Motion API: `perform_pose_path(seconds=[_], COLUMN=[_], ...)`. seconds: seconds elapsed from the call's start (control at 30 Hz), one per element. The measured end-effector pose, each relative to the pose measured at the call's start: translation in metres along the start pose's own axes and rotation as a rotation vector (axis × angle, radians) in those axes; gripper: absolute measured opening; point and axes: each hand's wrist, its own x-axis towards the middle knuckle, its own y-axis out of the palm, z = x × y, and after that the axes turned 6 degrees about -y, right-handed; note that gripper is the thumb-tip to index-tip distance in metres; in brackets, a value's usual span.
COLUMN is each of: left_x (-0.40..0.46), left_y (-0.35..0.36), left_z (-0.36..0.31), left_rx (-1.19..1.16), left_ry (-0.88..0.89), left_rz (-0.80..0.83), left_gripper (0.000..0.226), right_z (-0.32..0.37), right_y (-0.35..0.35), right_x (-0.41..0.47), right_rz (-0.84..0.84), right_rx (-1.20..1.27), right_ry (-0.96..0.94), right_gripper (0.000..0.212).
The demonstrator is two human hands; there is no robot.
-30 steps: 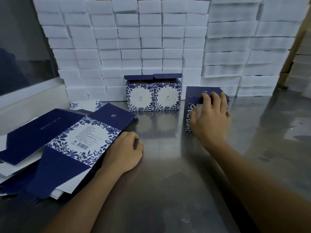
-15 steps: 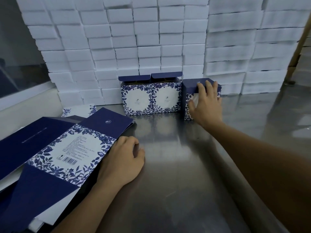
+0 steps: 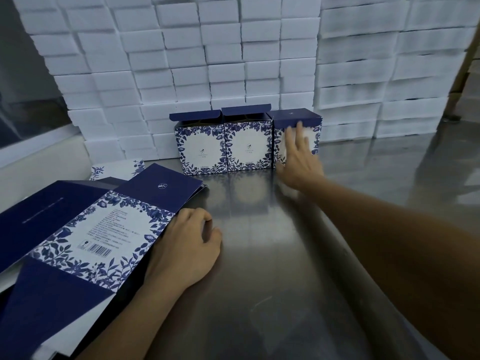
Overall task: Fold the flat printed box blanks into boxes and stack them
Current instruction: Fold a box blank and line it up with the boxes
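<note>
White foam blocks (image 3: 233, 61) are backing the box row; my spread right hand (image 3: 298, 157) is pressing the blue floral carton (image 3: 296, 118) alongside to square it.

Two bare forearms enter the view from the bottom edge, each ending in a bare hand. Neither arm shows a sleeve, cuff or glove anywhere along its visible length, from the lower frame border to the wrist. The left hand (image 3: 185, 252) is seen from the back, with knuckles and the line of the thumb distinct, and no ring, watch or strap shows on it or on its wrist. The right hand (image 3: 298, 158) is smeared by blur, so its nails and finer details cannot be read. The right forearm looks broad at the frame corner and narrows toward the wrist, an effect of the wide lens.
</note>
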Motion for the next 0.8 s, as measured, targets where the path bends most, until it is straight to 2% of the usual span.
perform_pose_path(seconds=[0.13,0.23,0.5,0.63,0.8], left_x=[-0.001,0.0,0.0,-0.008,-0.031], left_y=[0.0,0.001,0.0,-0.007,-0.022], left_z=[0.001,0.001,0.001,-0.005,-0.02], left_rx=[0.004,0.016,0.034,0.033,0.103], left_ry=[0.0,-0.008,0.005,0.025,0.256], left_rz=[0.003,0.012,0.029,0.029,-0.186], left_gripper=[0.015,0.015,0.016,0.017,0.009], right_z=[0.007,0.012,0.031,0.038,0.042], right_y=[0.02,0.017,0.007,-0.002,-0.016], right_x=[-0.012,-0.022,-0.076,-0.107,-0.141], right_rz=[0.19,0.182,0.12,0.113,-0.014], right_rx=[-0.029,-0.088,0.018,0.16,0.431], right_ry=[0.005,0.019,-0.045,-0.015,0.123], right_gripper=[0.064,0.048,0.041,0.048,0.041])
